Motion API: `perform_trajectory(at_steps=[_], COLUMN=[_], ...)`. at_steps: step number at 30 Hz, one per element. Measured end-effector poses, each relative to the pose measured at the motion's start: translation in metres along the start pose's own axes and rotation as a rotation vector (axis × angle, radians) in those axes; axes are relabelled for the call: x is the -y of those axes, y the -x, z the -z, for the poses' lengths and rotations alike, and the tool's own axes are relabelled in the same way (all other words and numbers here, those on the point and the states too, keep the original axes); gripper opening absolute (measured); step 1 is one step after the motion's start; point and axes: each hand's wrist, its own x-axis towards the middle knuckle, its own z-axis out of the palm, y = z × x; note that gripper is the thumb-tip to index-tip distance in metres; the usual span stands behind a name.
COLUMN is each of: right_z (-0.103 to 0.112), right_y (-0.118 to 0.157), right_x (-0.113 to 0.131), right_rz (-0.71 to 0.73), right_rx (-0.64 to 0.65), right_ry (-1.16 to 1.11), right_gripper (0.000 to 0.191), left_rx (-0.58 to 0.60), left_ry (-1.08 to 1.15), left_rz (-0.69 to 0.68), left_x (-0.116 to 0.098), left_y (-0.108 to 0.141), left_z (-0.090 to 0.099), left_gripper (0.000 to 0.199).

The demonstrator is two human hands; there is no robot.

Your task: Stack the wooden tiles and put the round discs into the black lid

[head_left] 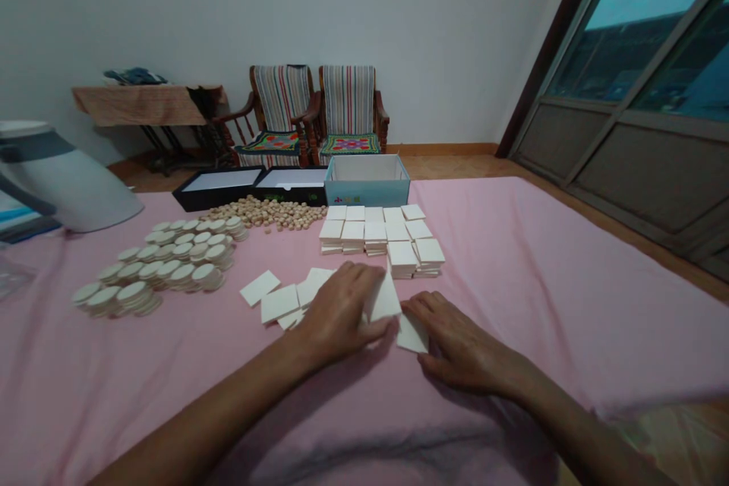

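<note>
My left hand point(345, 307) is closed, thumb and fingers around the edges of a white square card point(385, 299) that tilts above the cloth. Just right of it, a second white square card point(411, 335) is gripped at its right side between the thumb and fingers of my right hand point(462, 342). The two cards meet or overlap at a corner. Partly behind my left hand, several loose white cards point(279, 304) are spread on the pink cloth point(524, 304). Beyond both hands stand several neat stacks of white square cards point(374, 232) in rows.
Rows of stacked round white discs point(182, 252) stand on the left. Behind them lies a heap of small wooden beads point(256, 211). A light blue box point(367, 191) and two black box parts point(219, 190) line the far edge. A white jug point(85, 182) is at far left.
</note>
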Motion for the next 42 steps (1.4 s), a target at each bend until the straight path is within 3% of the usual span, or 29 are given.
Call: perform_trajectory(at_steps=[4, 7, 12, 16, 21, 24, 29, 32, 35, 42], right_z=[-0.003, -0.006, 0.003, 0.021, 0.027, 0.022, 0.02, 0.019, 0.012, -0.017], right_y=[-0.002, -0.002, -0.012, -0.044, -0.094, -0.108, -0.095, -0.078, -0.066, -0.061], right_x=[-0.002, -0.003, -0.006, -0.006, -0.003, -0.005, -0.004, 0.009, 0.025, 0.035], right_rz=[-0.022, -0.037, 0.011, 0.056, 0.031, 0.023, 0.052, 0.126, 0.155, 0.196], right_rx=[-0.021, -0.037, -0.124, -0.216, -0.201, -0.175, -0.2, -0.016, 0.133, 0.092], right_ry=[0.022, 0.004, -0.013, 0.078, 0.233, 0.257, 0.095, -0.09, -0.176, -0.168], right_gripper=[0.052, 0.052, 0.05, 0.054, 0.051, 0.05, 0.042, 0.037, 0.045, 0.053], left_rx=[-0.036, -0.028, -0.152, -0.214, -0.269, -0.313, -0.284, -0.255, -0.245, -0.266], left_ry=[-0.069, -0.059, -0.048, -0.085, -0.038, -0.001, 0.076, 0.121, 0.14, 0.174], left_rz=[0.062, 0.065, 0.05, 0.113, 0.187, 0.231, 0.206, 0.185, 0.194, 0.23], left_x=[0.034, 0.046, 0.058, 0.075, 0.095, 0.099, 0.097, 0.095, 0.092, 0.095], left_y=[-0.034, -0.043, -0.024, 0.0, 0.016, 0.022, 0.028, 0.029, 0.028, 0.03], left_z=[-0.009, -0.021, -0.015, 0.003, 0.014, 0.015, 0.017, 0.017, 0.016, 0.012], left_gripper=[0.047, 0.045, 0.031, 0.022, 0.02, 0.02, 0.018, 0.017, 0.016, 0.016])
